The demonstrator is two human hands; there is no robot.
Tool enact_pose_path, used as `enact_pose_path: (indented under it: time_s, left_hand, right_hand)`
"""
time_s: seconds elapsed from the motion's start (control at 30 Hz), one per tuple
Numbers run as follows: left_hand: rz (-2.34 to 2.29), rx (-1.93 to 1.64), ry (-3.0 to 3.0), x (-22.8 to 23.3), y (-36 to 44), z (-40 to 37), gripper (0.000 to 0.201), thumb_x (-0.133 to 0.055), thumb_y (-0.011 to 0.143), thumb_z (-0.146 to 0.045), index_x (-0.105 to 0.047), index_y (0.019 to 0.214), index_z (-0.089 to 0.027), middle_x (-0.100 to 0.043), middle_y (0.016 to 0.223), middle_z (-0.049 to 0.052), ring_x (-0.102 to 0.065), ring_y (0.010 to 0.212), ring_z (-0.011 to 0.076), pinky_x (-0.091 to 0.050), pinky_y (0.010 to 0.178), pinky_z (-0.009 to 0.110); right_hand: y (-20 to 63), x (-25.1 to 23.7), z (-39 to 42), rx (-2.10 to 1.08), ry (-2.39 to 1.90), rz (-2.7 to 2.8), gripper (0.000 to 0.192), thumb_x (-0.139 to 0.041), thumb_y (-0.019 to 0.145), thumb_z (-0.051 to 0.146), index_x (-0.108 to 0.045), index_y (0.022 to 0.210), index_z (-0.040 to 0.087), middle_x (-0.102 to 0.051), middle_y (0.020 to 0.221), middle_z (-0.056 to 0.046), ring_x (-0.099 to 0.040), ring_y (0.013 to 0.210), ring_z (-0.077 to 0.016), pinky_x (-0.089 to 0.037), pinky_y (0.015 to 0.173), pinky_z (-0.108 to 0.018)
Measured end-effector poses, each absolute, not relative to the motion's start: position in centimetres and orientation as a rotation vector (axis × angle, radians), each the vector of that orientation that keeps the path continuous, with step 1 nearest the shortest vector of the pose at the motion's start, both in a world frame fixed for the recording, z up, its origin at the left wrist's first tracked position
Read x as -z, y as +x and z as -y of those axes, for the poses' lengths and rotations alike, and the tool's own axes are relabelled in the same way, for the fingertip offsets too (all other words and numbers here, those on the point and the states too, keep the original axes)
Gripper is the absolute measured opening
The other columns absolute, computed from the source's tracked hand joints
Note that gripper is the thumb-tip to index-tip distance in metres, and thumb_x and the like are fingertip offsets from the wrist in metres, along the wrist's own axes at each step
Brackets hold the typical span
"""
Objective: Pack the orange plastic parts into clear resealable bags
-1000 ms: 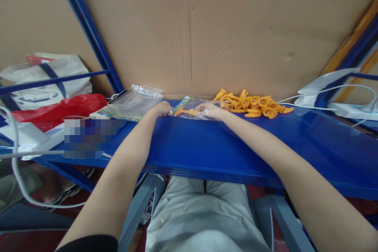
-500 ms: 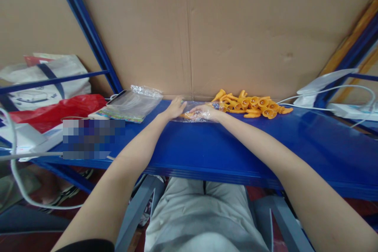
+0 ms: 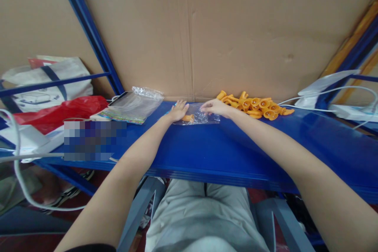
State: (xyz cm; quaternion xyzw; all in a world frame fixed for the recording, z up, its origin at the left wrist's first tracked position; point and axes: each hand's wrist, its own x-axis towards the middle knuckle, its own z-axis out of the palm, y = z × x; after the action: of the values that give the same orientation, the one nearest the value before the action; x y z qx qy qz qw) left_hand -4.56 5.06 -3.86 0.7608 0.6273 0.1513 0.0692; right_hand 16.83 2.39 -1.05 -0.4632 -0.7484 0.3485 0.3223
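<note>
A clear plastic bag (image 3: 199, 119) lies flat on the blue tabletop, with an orange piece (image 3: 188, 118) inside its left part. My left hand (image 3: 178, 111) rests flat over the bag's left end, fingers spread, partly covering that piece. At the bag's right side, my right hand (image 3: 215, 108) has its fingertips pinched together on the clear film by the far edge. Just right of it lies a heap of orange, horn-shaped plastic pieces (image 3: 264, 103) with flared open ends, partly hidden behind my right hand and wrist.
A stack of clear bags (image 3: 138, 105) lies left of my left hand, beside a red plastic bag (image 3: 65, 112) and a white tote bag (image 3: 67, 75). Cardboard (image 3: 236, 35) closes off the back. White cables (image 3: 307, 107) run at the right.
My right hand has drawn back to the right, out from around the bag's middle, uncovering the orange piece inside. My left hand stays over the bag's left end.
</note>
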Motion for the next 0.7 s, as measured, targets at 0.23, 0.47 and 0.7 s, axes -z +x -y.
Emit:
enact_pose_path:
  time_s: [0.23, 0.47, 0.7]
  left_hand:
    - [-2.002, -0.447, 2.243, 3.9, -6.4, -6.1, 0.065, -0.012, 0.101, -0.045, -0.031, 0.157, -0.018, -0.019, 0.166, 0.009, -0.008, 0.155, 0.0236, -0.017, 0.123, 0.046]
    - [-2.063, -0.455, 2.221, 3.9, -7.7, -6.2, 0.064, -0.013, 0.101, -0.045, -0.032, 0.156, -0.019, -0.024, 0.165, 0.009, -0.013, 0.154, 0.0244, -0.019, 0.122, 0.047]
    - [-2.085, -0.359, 2.227, 3.4, -7.3, -5.3, 0.065, -0.011, 0.101, -0.045, -0.030, 0.157, -0.019, -0.021, 0.166, 0.007, -0.012, 0.154, 0.0223, -0.020, 0.123, 0.042]
  right_hand:
    - [22.4, -0.9, -5.2, -0.490, -1.334, 1.904, 0.015, -0.063, 0.087, 0.019, -0.075, 0.088, 0.011, -0.074, 0.081, -0.011, -0.070, 0.074, -0.0179, -0.055, 0.069, -0.029]
    - [22.1, -0.7, -7.6, 0.248, -1.606, 2.227, 0.037, -0.050, 0.088, 0.009, -0.071, 0.117, 0.011, -0.068, 0.123, -0.018, -0.061, 0.115, -0.0294, -0.048, 0.096, -0.041]
    - [19.2, -0.1, -8.0, 0.603, -1.692, 2.522, 0.039, -0.046, 0.089, 0.005, -0.070, 0.118, 0.014, -0.065, 0.129, -0.017, -0.050, 0.127, -0.0297, -0.035, 0.105, -0.047]
